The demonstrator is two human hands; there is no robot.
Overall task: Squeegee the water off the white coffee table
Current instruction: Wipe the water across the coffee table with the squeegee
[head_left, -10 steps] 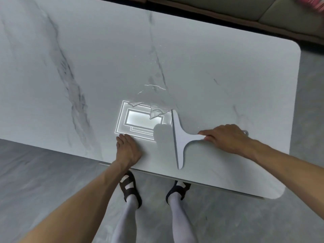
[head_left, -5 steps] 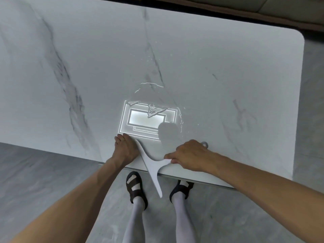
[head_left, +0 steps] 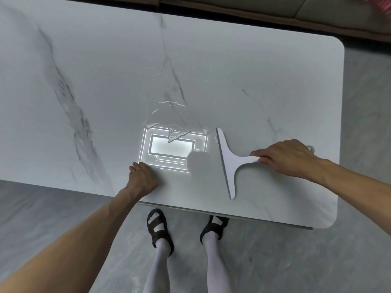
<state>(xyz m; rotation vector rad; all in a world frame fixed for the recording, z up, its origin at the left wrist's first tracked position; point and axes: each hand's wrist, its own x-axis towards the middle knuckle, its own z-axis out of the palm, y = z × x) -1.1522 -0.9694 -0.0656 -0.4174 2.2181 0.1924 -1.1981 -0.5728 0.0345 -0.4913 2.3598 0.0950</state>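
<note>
The white marble coffee table (head_left: 105,81) fills the upper view. A puddle of water (head_left: 173,121) lies near its middle, with small drops (head_left: 163,74) farther back. A white T-shaped squeegee (head_left: 229,161) rests on the table right of the puddle, its blade running front to back. My right hand (head_left: 289,158) grips its handle. My left hand (head_left: 142,176) presses flat on the table near the front edge, left of the squeegee, fingers together and holding nothing.
A bright reflection of a ceiling light (head_left: 172,148) shines on the tabletop under the puddle. My feet in dark sandals (head_left: 159,228) stand on the grey floor at the table's front edge. A sofa (head_left: 317,9) runs along the far side.
The squeegee swept left and off the front edge by my left hand, then my right hand lifted it back right onto the table, blade again front to back. My left hand stayed put.
</note>
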